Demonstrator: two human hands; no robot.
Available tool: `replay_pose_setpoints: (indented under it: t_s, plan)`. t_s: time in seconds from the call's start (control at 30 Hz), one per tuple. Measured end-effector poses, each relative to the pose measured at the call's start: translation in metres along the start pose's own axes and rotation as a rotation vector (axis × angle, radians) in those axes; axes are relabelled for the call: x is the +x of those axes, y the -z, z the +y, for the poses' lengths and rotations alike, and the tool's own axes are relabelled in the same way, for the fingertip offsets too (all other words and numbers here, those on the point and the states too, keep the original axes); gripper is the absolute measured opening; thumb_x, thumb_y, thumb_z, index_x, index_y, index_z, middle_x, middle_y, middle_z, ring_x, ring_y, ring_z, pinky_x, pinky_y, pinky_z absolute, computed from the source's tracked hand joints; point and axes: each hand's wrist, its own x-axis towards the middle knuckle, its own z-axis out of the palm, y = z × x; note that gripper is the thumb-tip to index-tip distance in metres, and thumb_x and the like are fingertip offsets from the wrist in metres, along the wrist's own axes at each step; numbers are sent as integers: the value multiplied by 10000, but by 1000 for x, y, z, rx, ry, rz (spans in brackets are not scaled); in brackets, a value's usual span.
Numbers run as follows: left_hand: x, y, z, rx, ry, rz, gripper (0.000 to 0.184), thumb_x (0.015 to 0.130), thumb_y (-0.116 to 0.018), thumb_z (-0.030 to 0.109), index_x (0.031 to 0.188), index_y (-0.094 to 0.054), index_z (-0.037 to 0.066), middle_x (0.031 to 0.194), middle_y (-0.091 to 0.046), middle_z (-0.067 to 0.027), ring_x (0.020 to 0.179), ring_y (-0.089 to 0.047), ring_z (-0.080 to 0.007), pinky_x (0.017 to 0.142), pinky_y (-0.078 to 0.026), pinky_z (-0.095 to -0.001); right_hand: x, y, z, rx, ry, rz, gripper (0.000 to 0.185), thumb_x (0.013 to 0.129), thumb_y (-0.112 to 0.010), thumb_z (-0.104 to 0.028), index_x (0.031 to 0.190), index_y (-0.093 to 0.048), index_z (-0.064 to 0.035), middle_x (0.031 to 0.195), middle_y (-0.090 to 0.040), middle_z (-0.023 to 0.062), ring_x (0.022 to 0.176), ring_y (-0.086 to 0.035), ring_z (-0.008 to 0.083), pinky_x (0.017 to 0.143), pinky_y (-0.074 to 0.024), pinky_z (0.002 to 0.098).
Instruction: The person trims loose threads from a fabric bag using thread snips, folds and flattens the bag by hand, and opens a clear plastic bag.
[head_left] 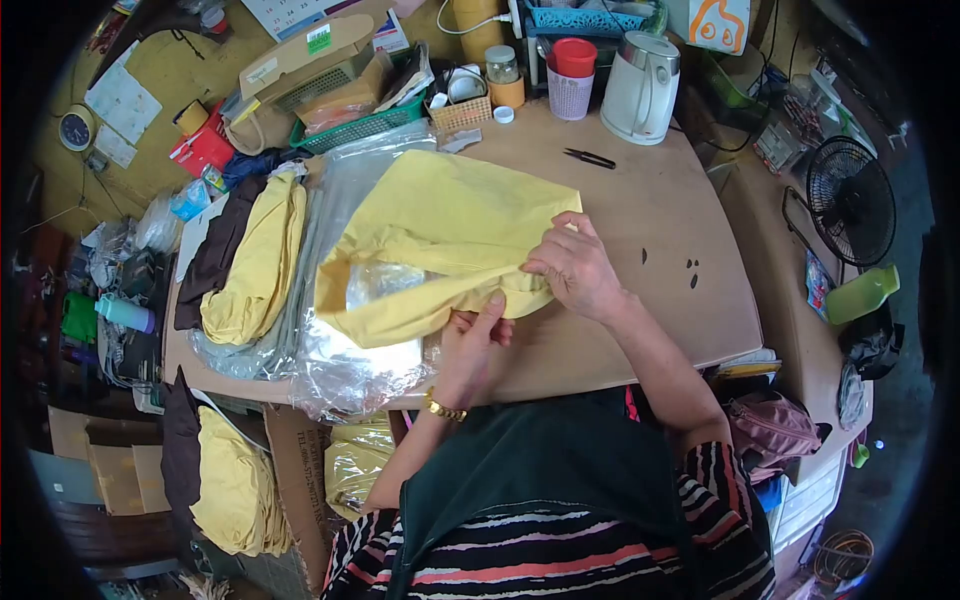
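A yellow cloth piece [470,200], with a wide band forming an open loop at its left, is held up over the table. My right hand [575,262] pinches its right edge between thumb and fingers. Lower down, my left hand [478,338] grips the bottom edge, thumb on top and fingers curled underneath. Beneath the cloth lie clear plastic bags [350,365], partly covered by it. Left of these, folded yellow cloth [258,265] rests beside dark brown cloth [222,250] on more plastic.
Black thread snips [590,158] lie near a white electric kettle [642,88] and a red-lidded cup [571,90]. A green basket [360,125] of packets stands at the back. Rightward are a black fan [850,200] and a green bottle [862,294]. More yellow cloth [235,485] hangs below left.
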Motion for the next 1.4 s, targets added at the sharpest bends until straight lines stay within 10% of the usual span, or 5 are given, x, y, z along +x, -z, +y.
replay_pose_setpoints:
  t_s: [0.63,1.07,1.2,1.3,1.4]
  plan:
    - [7,26,-23,336,-458,-183,287,938,-646,138,1169,-576,-17,980,-678,-71,792,-653,-150,727,-533,-275,-33,-27,18,421,-377,94,116,823,-697,-81,859,-588,-67,741,-579,67,721,-527,243,974,-379,394]
    - [-8,83,21,-747,-215,-241,476,1007,-465,428,1288,-518,48,1263,-591,-126,1179,-565,-247,1013,-456,-446,-33,-13,19,57,-39,142,246,788,-766,-200,648,-592,-96,501,-505,32,494,-511,218,822,-437,362]
    - [-56,145,91,765,348,-664,307,920,-650,252,845,-718,-38,747,-708,-82,743,-662,-150,716,-527,-306,-39,48,26,-215,-146,-38,164,808,-729,-161,711,-617,-88,576,-548,49,606,-575,231,801,-452,376]
    - [-64,112,114,1065,-67,-154,129,873,-689,106,881,-710,-21,682,-678,-76,635,-615,-125,606,-495,-290,-30,52,5,-177,-106,1,156,795,-719,-148,725,-616,-55,599,-557,88,608,-585,276,775,-459,403]
    - [-32,48,91,789,-532,-437,171,915,-633,143,840,-697,4,693,-680,-87,710,-665,-226,702,-505,-326,-41,21,-24,74,-184,-253,140,811,-711,-183,755,-655,-68,695,-627,107,710,-624,293,820,-448,418]
